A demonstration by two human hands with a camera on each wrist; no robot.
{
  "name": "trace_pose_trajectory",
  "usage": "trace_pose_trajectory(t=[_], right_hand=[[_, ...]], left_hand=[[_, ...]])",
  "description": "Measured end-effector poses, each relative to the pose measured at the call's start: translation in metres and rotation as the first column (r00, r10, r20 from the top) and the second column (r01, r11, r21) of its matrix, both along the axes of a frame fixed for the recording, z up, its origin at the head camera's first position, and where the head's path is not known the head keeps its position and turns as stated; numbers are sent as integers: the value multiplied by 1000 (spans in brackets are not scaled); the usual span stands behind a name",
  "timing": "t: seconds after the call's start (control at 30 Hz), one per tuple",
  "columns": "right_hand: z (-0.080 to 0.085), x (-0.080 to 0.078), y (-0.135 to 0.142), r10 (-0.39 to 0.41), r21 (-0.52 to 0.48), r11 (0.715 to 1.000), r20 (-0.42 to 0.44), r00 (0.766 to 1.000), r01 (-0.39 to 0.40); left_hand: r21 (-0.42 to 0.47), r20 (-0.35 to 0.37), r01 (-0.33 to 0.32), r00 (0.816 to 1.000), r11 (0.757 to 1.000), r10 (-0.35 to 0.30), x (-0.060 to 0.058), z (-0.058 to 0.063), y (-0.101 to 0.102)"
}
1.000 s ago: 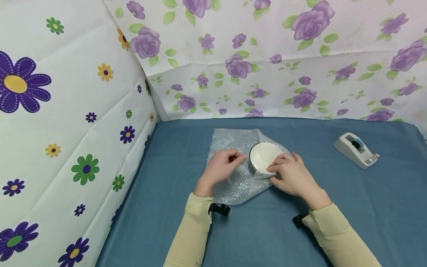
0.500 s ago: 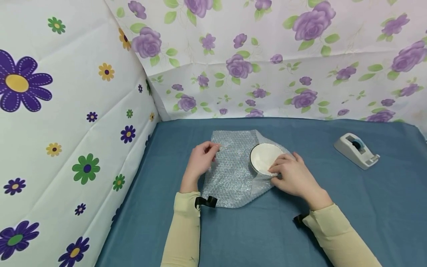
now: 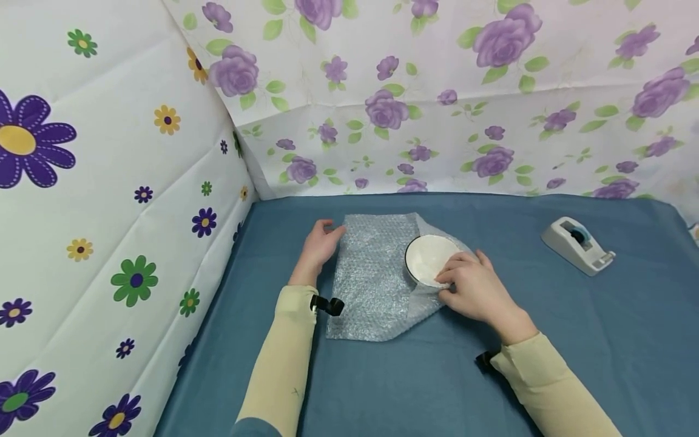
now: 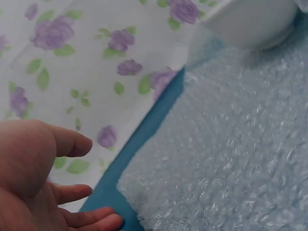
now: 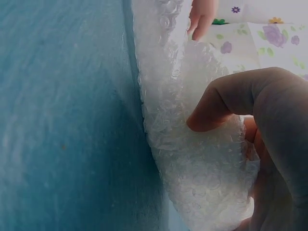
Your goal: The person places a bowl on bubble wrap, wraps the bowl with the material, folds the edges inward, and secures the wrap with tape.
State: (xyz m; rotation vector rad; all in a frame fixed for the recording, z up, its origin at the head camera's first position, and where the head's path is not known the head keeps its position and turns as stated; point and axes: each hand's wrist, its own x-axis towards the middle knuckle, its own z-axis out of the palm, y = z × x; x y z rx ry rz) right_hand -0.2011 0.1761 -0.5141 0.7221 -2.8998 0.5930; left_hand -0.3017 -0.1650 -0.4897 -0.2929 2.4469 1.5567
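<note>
The white round bowl with a thin dark rim sits directly left of and beyond the right-hand grip, on the clear bubble-wrap sheet. The right hand pinches a raised flap of the sheet against the bowl's near-right rim, thumb outside, fingertips inside. The left hand is empty, fingers loosely spread just beside the sheet's left edge, well left of the grip.

Judged handling: bowl rigid, smooth, probably fairly light and breakable; best held at the rim, through the wrap. Sheet very light, soft, springy, liable to unfold if released; best taken by an edge or corner.

Compared with one second ago, the left hand is farther left, off the sheet's middle, and the lower-left corner is now exposed. Bowl and right-hand grip show no clear change.
</note>
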Motion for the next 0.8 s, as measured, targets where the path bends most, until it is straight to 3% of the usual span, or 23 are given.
trace_pose_trajectory(t=[0.2, 0.37, 0.53, 0.8], right_hand=[[4, -3, -2, 13, 28, 1000, 11, 1000, -13], [4, -3, -3, 21, 34, 999, 28, 999, -22], [3, -4, -3, 22, 35, 999, 32, 999, -23], [7, -3, 0, 24, 35, 999, 29, 999, -25]], left_hand=[[85, 55, -20, 998, 996, 15, -17, 1, 2], [33, 76, 17, 997, 999, -20, -25, -3, 2], [-49, 99, 72, 993, 996, -67, -26, -7, 1], [57, 170, 110, 978, 992, -118, -26, -9, 0]])
